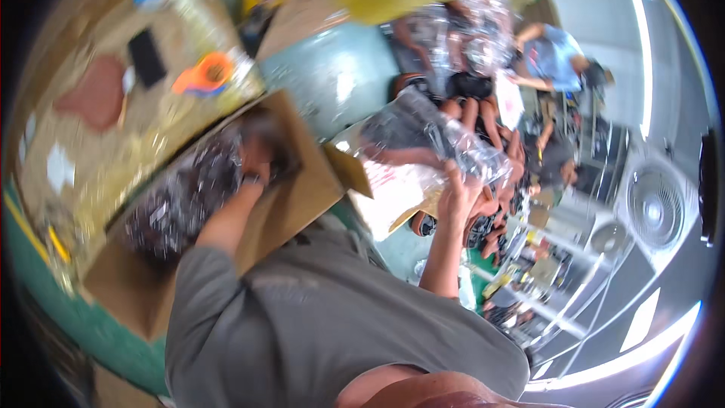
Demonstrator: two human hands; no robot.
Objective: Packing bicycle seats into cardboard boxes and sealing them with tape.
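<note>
My left arm reaches down into an open cardboard box (321, 195) at the left. Its hand (259, 153) is smeared by motion beside clear plastic-wrapped dark things (185, 200), so its fingers cannot be made out. Raised on the right, my right hand (461, 195) is closed on a clear plastic bag (423, 128) with something dark and reddish-brown inside. The bag extends up and left from my fingers, above a box flap (349, 171) and a white printed sheet (396, 195).
Left of the box, a worktable (91, 159) bears a brown flat piece (94, 94), a black rectangular object (147, 58) and an orange tape dispenser (208, 75). Reddish-brown pieces (483, 117) pile up at the right. A person in blue (555, 60) works beyond, near a fan (653, 208).
</note>
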